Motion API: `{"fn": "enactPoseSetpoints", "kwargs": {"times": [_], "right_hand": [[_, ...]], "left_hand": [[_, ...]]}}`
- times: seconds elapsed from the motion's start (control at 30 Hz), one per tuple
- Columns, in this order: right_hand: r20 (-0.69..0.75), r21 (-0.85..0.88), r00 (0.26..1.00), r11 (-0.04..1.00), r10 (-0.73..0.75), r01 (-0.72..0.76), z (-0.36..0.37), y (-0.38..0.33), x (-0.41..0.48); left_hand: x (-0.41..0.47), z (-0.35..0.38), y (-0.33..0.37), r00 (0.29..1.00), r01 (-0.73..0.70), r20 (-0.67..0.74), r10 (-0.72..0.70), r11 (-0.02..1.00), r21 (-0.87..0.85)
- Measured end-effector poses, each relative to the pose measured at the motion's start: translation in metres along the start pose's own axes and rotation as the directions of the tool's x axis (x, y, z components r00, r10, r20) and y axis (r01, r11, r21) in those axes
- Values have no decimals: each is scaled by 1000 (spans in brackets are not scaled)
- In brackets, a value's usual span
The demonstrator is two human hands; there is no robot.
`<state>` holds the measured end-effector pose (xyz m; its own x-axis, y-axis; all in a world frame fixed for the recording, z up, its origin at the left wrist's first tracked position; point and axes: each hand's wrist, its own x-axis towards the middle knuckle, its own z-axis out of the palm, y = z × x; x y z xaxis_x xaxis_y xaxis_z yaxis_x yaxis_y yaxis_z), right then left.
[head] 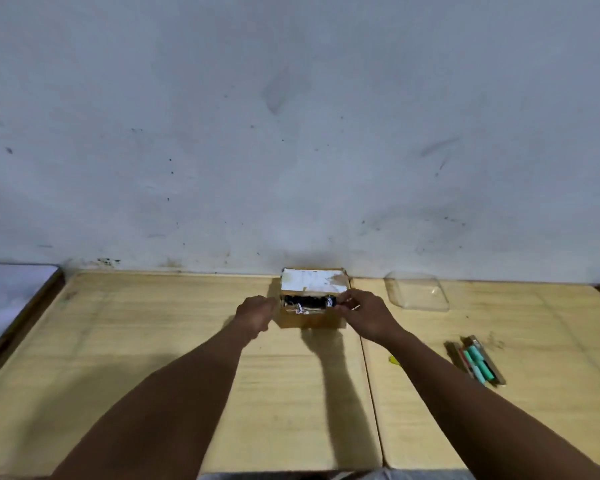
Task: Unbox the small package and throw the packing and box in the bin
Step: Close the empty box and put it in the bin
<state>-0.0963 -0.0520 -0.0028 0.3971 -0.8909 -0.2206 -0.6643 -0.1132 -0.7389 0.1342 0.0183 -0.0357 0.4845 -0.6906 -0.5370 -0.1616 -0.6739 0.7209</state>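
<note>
Presently the small box (310, 319) is seen at the far edge of the table (153, 341), close against the wall (291, 133), with its white-lined lid flap (312, 281) raised and dark contents (305, 301) exposed in the opening. The left hand (257, 311) is set against the box's left side with its fingers curled downward; whether the cardboard is actually gripped cannot be told, since the fingertips are hidden. The right hand (364, 315) is brought to the right end of the opening, where thumb and forefinger appear to be pinched on the end of the dark contents. The step in hand is judged to be lifting the item out. It would be done best if the box were braced firmly from the left, so that it is not dragged along, and if the item were drawn straight upward rather than sideways, so that the pale packing scraps at the front rim are not scattered. Room for setting it down is offered nearer the body, away from the clear plastic cover (418, 292) and the pens (478, 363). No bin is in view.
</note>
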Motion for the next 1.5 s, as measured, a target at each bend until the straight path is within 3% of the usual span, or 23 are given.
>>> {"fn": "enactPoseSetpoints", "kwargs": {"times": [0.07,0.2,0.43,0.6,0.87,1.17,1.5], "right_hand": [[-134,22,990,999,30,-27,2,7,28],[-223,-33,974,998,37,-46,11,19,69],[-127,113,988,991,88,-73,32,40,107],[-19,108,998,993,53,-50,48,50,115],[-81,37,996,999,35,-32,54,48,113],[-133,-16,988,997,76,-79,44,34,51],[-216,-71,971,990,105,-122,36,21,-89]], "left_hand": [[9,5,16,1000,14,-11,-14,999,-29],[35,23,33,999,-22,-51,18,997,-76],[71,48,35,999,-47,-32,42,979,-199],[78,68,26,994,-107,-21,105,957,-269],[75,74,28,985,-162,-102,142,958,-237],[11,66,21,981,-187,-89,171,955,-229],[-99,65,-26,979,-196,-8,202,941,-274]]}}
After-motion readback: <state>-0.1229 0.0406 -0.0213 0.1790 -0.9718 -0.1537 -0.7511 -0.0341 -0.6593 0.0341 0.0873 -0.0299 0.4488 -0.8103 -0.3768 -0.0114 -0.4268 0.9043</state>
